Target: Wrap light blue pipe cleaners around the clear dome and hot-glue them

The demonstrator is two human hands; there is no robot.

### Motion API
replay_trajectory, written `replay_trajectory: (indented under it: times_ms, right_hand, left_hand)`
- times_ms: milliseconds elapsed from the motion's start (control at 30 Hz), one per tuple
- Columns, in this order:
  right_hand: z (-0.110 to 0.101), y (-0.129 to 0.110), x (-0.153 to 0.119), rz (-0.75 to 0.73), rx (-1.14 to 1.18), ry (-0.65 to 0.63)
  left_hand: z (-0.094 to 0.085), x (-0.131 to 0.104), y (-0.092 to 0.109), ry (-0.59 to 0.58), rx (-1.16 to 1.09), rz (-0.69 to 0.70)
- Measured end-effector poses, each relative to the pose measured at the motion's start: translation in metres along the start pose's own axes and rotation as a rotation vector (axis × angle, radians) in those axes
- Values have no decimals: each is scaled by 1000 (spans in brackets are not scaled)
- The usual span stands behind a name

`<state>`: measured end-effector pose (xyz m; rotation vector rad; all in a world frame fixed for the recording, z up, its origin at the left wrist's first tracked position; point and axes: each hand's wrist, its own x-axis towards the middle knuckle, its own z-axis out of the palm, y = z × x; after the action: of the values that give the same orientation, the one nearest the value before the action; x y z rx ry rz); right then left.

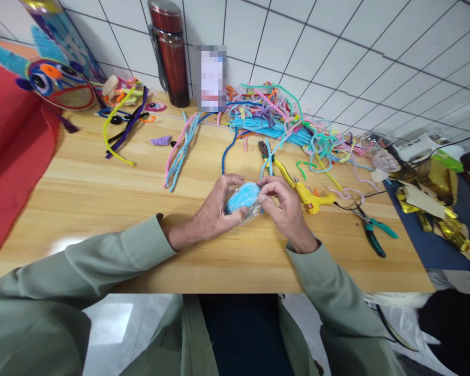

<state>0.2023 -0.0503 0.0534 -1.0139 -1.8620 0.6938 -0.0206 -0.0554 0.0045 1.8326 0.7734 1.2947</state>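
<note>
A light-blue oval piece (pixel 243 197) with a clear plastic edge is held between both hands over the wooden table. My left hand (pixel 218 208) wraps its left side, thumb across the near edge. At its right end, my right hand (pixel 280 202) pinches with thumb and index finger against the rim. Light-blue pipe cleaners (pixel 269 156) stand just beyond the right hand, partly hidden by it. A yellow hot glue gun (pixel 312 198) lies right of the right hand, and pliers with yellow handles (pixel 276 162) lie behind it.
A heap of coloured pipe cleaners (pixel 274 117) lies along the wall. Behind stand a red flask (pixel 172 57) and a phone (pixel 212 78). Blue and pink pipe cleaners (pixel 184 149) lie left of centre. Teal-handled pliers (pixel 372 230) lie at right; a red cloth (pixel 15 151) covers the left edge.
</note>
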Motion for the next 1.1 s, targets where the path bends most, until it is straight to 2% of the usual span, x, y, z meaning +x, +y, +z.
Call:
replay_trajectory:
  times_ms: [433,933,1100]
  right_hand:
    - [1,0,1,23,-12,1]
    - [2,1,0,8,7,30]
    - [2,0,0,20,-4,28]
  left_hand:
    - [-4,4,10,-43,-40,-86]
    - [-5,5,11,-52,-85,-131]
    - [-11,11,12,-97,51,-52]
